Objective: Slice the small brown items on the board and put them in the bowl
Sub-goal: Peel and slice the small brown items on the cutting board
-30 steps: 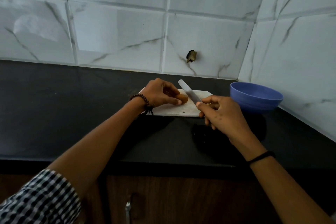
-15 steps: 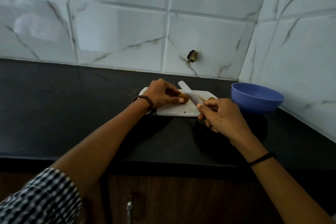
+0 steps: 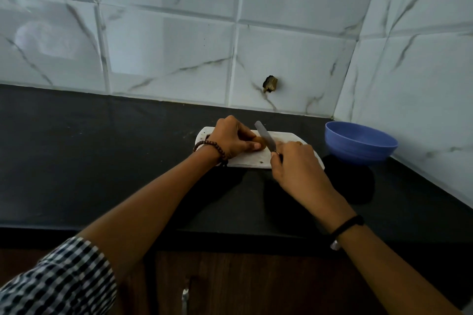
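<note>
step: slicing, judging by the knife (image 3: 265,137) set against the brown piece (image 3: 259,146); contents of the bowl (image 3: 358,146) not clear from this angle.
next move: probably a firm press down through the brown piece, fingertips kept back from the edge; afterwards a carry of the slices rightward to the bowl.
left grip (image 3: 230,139): curled over the brown piece, pinning it to the board (image 3: 245,161); fingers bent close, thumb tip beside it.
brown piece: peeking out just right of the left grip, on the board.
knife: between the two grips, tip angled away and leftward, handle hidden inside the right grip.
right grip (image 3: 297,166): closed tight round the knife handle, above the board's right end.
bowl: right of the right grip, apart from it, on the bench (image 3: 409,199) near the wall.
</note>
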